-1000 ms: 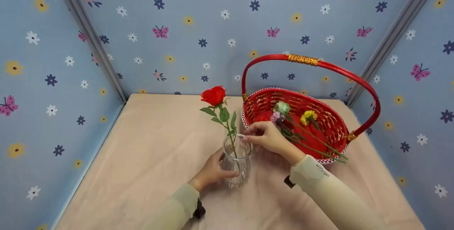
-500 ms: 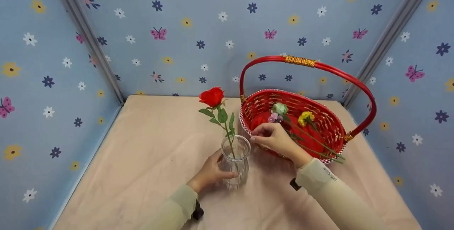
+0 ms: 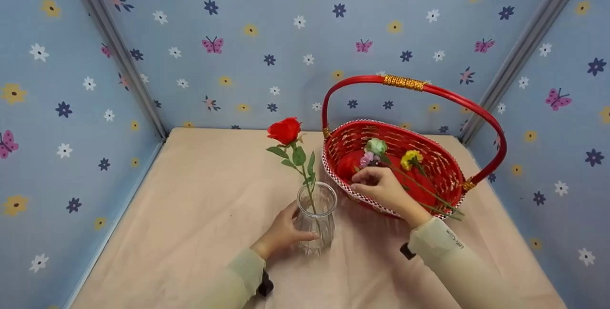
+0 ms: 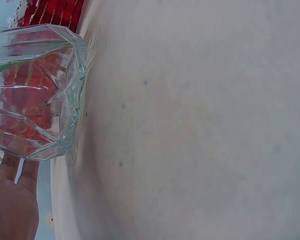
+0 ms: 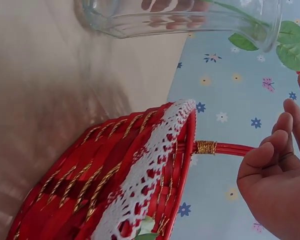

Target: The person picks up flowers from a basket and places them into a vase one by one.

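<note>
In the head view a red rose (image 3: 284, 131) stands in a clear glass vase (image 3: 325, 225), its leafy stem leaning left against the rim. My left hand (image 3: 280, 231) grips the vase's left side, thumb across the front; the left wrist view catches the fluted glass base (image 4: 35, 95) above the palm. Over the near rim of a red woven basket (image 3: 443, 149) hovers my right hand (image 3: 383, 192), fingers loosely bent and holding nothing in the right wrist view. Just beyond its fingertips lie a pale green flower (image 3: 376, 146) and a pinkish-purple flower (image 3: 367, 159).
A yellow flower (image 3: 411, 159) lies farther right in the basket, and long green stems (image 3: 448, 208) stick out over its front right rim. The tall red handle (image 3: 457, 97) arches above. Flower-patterned blue panels (image 3: 238, 61) enclose the cloth-covered table (image 3: 205, 190).
My right hand has moved right, away from the rose stem and vase mouth, to above the basket's near rim. The left hand keeps its grip on the vase.
</note>
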The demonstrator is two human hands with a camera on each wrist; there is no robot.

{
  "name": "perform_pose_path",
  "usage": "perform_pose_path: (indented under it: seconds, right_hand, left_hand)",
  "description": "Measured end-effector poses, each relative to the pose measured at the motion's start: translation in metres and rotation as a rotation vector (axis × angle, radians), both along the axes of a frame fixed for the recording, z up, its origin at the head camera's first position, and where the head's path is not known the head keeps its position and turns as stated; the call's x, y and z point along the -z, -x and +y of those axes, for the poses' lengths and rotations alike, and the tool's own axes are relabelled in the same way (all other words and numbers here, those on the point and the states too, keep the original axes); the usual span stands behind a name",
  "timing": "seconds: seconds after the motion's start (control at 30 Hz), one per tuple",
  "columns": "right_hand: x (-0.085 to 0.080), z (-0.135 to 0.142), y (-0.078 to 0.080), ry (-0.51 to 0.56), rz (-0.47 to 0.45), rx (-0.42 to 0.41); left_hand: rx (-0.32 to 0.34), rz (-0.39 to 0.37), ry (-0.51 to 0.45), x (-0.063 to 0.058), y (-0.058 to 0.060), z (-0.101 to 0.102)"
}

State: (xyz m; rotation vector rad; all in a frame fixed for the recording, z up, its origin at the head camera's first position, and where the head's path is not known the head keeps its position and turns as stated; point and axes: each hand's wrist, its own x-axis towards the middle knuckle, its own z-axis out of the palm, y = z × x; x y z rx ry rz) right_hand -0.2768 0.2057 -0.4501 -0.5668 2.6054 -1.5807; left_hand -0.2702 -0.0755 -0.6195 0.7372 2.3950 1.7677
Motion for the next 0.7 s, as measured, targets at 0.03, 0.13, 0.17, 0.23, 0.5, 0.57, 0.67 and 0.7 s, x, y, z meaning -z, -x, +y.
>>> perform_pose_path:
  seconds: [0.03,0.13,0.17,0.23,0.5,0.57,0.67,0.7]
  right_hand:
    - [0.0,0.002,0.0,0.006,0.007,-0.004]
    - [0.002,0.007,-0.001,0.016,0.017,-0.01]
    - [0.002,0.009,-0.002,0.018,0.013,-0.007]
    - [0.003,0.013,-0.002,0.015,0.003,0.001]
    - [0.003,0.025,-0.004,-0.013,-0.025,0.035]
    - [0.003,0.027,-0.004,-0.026,-0.028,0.048]
    - [0.006,0.031,-0.004,-0.04,-0.033,0.059]
    - [0.007,0.033,-0.003,-0.041,-0.033,0.062]
  left_hand:
    - [-0.002,0.0,0.001,0.0,0.0,0.0]
    - [-0.009,0.005,0.01,0.0,-0.001,0.0]
    - [-0.012,0.006,0.014,0.0,-0.001,0.0]
    - [-0.015,0.01,0.022,0.0,-0.001,0.0]
    - [-0.025,-0.009,0.037,-0.001,-0.002,0.0]
    - [-0.026,-0.01,0.036,-0.002,-0.002,0.0]
    - [-0.025,-0.009,0.031,-0.002,-0.002,0.0]
    - [-0.024,-0.009,0.031,-0.002,-0.002,0.0]
